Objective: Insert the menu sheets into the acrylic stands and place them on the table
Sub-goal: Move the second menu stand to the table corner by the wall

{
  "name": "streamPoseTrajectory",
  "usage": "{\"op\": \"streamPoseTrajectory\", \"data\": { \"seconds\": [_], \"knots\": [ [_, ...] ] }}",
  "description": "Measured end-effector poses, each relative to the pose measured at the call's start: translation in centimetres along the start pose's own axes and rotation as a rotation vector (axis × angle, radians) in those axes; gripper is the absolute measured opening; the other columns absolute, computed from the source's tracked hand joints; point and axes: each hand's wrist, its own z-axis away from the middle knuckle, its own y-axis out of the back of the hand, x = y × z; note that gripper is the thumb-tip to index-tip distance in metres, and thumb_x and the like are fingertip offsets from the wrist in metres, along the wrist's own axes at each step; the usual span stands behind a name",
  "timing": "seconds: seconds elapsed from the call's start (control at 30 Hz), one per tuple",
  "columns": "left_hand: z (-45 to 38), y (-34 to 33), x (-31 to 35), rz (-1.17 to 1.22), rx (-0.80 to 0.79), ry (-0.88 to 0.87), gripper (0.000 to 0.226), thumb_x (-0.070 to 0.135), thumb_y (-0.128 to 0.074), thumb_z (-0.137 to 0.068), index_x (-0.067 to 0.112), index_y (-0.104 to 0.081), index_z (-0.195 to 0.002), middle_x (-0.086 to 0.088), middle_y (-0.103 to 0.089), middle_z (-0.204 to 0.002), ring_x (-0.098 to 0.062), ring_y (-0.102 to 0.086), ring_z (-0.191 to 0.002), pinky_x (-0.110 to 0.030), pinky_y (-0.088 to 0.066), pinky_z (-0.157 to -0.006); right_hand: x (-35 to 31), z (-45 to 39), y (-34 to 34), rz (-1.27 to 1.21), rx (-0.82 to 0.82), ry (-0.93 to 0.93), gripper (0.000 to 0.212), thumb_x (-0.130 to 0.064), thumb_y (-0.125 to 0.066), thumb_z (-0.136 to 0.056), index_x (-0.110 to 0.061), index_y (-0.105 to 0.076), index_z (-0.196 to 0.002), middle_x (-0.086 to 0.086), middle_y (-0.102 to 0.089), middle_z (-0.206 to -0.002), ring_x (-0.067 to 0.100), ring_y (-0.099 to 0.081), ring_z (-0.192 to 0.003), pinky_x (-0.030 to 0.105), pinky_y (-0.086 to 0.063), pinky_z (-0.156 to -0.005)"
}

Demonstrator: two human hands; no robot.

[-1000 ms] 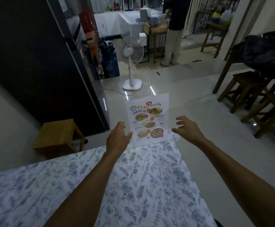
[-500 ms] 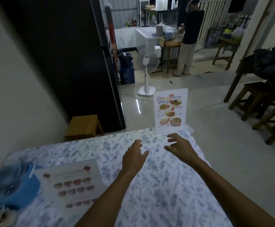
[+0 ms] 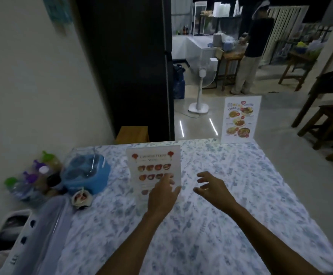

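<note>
A colourful menu in a clear acrylic stand stands upright at the far right edge of the table with the floral cloth. Nearer, left of centre, is a second sheet, a Chinese food menu with red lanterns and rows of dishes. I cannot tell whether it lies flat or is tilted up. My left hand has its fingers spread over this sheet's lower right corner and touches it. My right hand hovers just right of the sheet, fingers apart, holding nothing.
A blue container, several capped bottles and a small cup crowd the table's left side, beside a white plastic object. Beyond the table are a wooden stool, a standing fan, a person and dark stools.
Both hands let go of the standing menu and drew back toward me and to the left. My left hand now rests on the Chinese menu sheet, and my view has swung left.
</note>
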Motion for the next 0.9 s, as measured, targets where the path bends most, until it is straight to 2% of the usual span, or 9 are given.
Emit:
{"op": "streamPoseTrajectory", "data": {
  "seconds": [0.07,0.17,0.3,0.4,0.47,0.53,0.67,0.77,0.9],
  "knots": [
    [0.4,2.4,-2.8,-0.014,0.026,0.059,0.036,0.044,-0.067,-0.088,0.030,-0.055,-0.119,0.014,-0.066,-0.106,-0.007,-0.066,-0.088,-0.026,-0.055,-0.071,-0.8,0.0,-1.3,0.025,-0.006,0.000,0.053,-0.034,-0.075,-0.085,-0.020,-0.053,-0.131,0.003,-0.066,-0.121,0.013,-0.068,-0.093,0.029,-0.056,-0.080],
    [0.3,5.7,-7.2,-0.043,0.063,0.133,0.037,0.044,-0.068,-0.088,0.030,-0.055,-0.119,0.011,-0.068,-0.106,-0.010,-0.068,-0.090,-0.037,-0.059,-0.079,-1.3,-1.2,-3.2,0.041,-0.016,-0.046,0.056,-0.034,-0.075,-0.084,-0.019,-0.052,-0.133,0.003,-0.066,-0.124,0.013,-0.067,-0.092,0.027,-0.054,-0.080],
    [-0.8,8.7,-10.6,-0.069,0.127,0.224,0.036,0.045,-0.066,-0.089,0.030,-0.055,-0.120,0.011,-0.069,-0.108,-0.008,-0.065,-0.089,-0.032,-0.054,-0.078,-1.4,-3.7,-5.8,0.063,-0.033,-0.101,0.059,-0.031,-0.074,-0.086,-0.013,-0.048,-0.136,0.008,-0.065,-0.127,0.019,-0.068,-0.096,0.026,-0.052,-0.076],
    [-2.2,9.1,-11.5,-0.075,0.146,0.293,0.040,0.046,-0.067,-0.089,0.028,-0.056,-0.122,0.010,-0.068,-0.109,-0.007,-0.063,-0.087,-0.028,-0.048,-0.075,-0.5,-5.6,-7.4,0.091,-0.031,-0.149,0.067,-0.032,-0.075,-0.085,-0.009,-0.043,-0.140,0.011,-0.064,-0.129,0.025,-0.068,-0.105,0.034,-0.055,-0.082],
    [-3.3,8.7,-11.9,-0.071,0.141,0.318,0.042,0.046,-0.069,-0.088,0.027,-0.055,-0.124,0.009,-0.068,-0.113,-0.011,-0.066,-0.094,-0.031,-0.051,-0.079,0.5,-6.7,-8.1,0.118,-0.036,-0.167,0.071,-0.034,-0.075,-0.084,-0.008,-0.041,-0.141,0.013,-0.063,-0.130,0.027,-0.066,-0.109,0.040,-0.056,-0.088],
    [-4.4,8.2,-12.1,-0.069,0.127,0.330,0.047,0.046,-0.070,-0.087,0.026,-0.054,-0.126,0.008,-0.067,-0.117,-0.012,-0.066,-0.098,-0.035,-0.054,-0.084,1.3,-7.7,-8.4,0.120,-0.053,-0.182,0.072,-0.035,-0.077,-0.083,-0.010,-0.041,-0.140,0.014,-0.063,-0.131,0.027,-0.066,-0.109,0.040,-0.055,-0.088],
    [-6.7,6.9,-12.1,-0.009,0.075,0.351,0.059,0.045,-0.077,-0.081,0.024,-0.053,-0.131,0.004,-0.064,-0.120,-0.018,-0.065,-0.102,-0.043,-0.055,-0.088,2.4,-9.8,-8.6,0.129,-0.140,-0.135,0.055,-0.034,-0.075,-0.084,-0.017,-0.051,-0.130,0.008,-0.066,-0.123,0.019,-0.069,-0.097,0.032,-0.056,-0.082],
    [-7.9,6.2,-11.9,-0.006,0.062,0.348,0.049,0.048,-0.075,-0.082,0.028,-0.059,-0.123,0.006,-0.069,-0.116,-0.017,-0.068,-0.099,-0.038,-0.056,-0.083,2.4,-10.6,-8.6,0.173,-0.238,-0.089,0.039,-0.030,-0.065,-0.092,-0.016,-0.059,-0.128,0.003,-0.069,-0.122,0.016,-0.069,-0.097,0.020,-0.051,-0.077],
    [-8.6,5.9,-12.0,-0.054,0.041,0.329,0.040,0.047,-0.071,-0.086,0.027,-0.064,-0.120,0.005,-0.074,-0.114,-0.015,-0.071,-0.094,-0.035,-0.059,-0.080,2.7,-11.0,-8.8,0.248,-0.258,-0.031,0.033,-0.030,-0.056,-0.098,-0.017,-0.062,-0.128,0.000,-0.072,-0.120,0.016,-0.071,-0.098,0.008,-0.046,-0.065]
  ]
}}
